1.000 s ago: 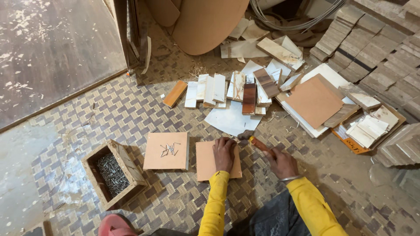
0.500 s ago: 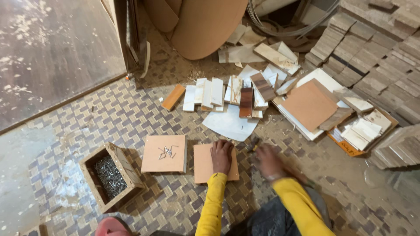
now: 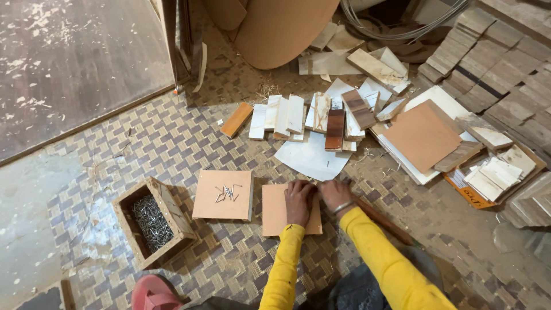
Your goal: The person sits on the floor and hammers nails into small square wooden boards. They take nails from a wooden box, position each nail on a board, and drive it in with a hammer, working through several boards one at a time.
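A square brown board [image 3: 275, 209] lies flat on the woven checkered mat [image 3: 172, 138], and the left hand [image 3: 299, 201] rests palm-down on its right half, fingers together and pressed flat toward the board's far edge. The right hand [image 3: 336, 194] sits just beside it at the board's upper right corner, touching the left hand; whether its fingers are curled on anything cannot be told. A long wooden handle [image 3: 384, 221] runs from under the right wrist back toward the person.

Left of the fingers, just beside the board, lies a second square board [image 3: 224, 195] with a few loose nails [image 3: 228, 192] on it, and further left a wooden box [image 3: 152, 221] full of nails. Beyond the fingertips is a white sheet [image 3: 310, 158], then a row of small wood offcuts [image 3: 287, 115]. To the right are stacked panels [image 3: 422, 135] and wood blocks. A dusty dark floor [image 3: 69, 63] borders the mat at upper left.
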A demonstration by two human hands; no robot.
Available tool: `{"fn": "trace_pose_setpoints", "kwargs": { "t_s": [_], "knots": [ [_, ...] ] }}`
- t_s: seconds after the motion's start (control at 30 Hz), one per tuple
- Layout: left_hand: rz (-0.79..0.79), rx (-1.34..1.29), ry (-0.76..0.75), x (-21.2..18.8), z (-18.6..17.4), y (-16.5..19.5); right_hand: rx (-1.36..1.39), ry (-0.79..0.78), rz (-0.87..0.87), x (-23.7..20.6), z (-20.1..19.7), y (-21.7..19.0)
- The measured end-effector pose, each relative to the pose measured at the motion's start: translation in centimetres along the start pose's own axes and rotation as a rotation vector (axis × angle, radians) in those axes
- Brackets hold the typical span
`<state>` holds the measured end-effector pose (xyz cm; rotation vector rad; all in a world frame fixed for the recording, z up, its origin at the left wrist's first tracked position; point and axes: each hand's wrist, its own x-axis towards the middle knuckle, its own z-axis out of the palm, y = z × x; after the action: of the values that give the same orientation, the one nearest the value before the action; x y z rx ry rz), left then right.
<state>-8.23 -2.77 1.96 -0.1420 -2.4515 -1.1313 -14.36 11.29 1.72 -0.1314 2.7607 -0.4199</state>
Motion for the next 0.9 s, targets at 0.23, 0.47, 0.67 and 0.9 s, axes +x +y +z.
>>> {"fn": "trace_pose_setpoints", "kwargs": {
  "t_s": [0.23, 0.47, 0.67, 0.9],
  "knots": [
    [-0.001, -0.029, -0.004, 0.1, -0.1, -0.6, -0.47, 0.071, -0.419, 2.9, -0.5, -0.7],
    [-0.081, -0.044, -0.04, 0.4, -0.1, -0.1, 0.373, 0.029, -0.251, 0.8, -1.5, 1.4],
    [-0.086, -0.096, -0.008, 0.6, -0.3, 0.0, 0.429, 0.35, -0.39, 0.3, 0.0, 1.9],
    [-0.08, -0.133, 0.013, 0.5, -0.1, -0.5, 0.276, 0.419, -0.623, 0.6, 1.0, 2.9]
  ]
}}
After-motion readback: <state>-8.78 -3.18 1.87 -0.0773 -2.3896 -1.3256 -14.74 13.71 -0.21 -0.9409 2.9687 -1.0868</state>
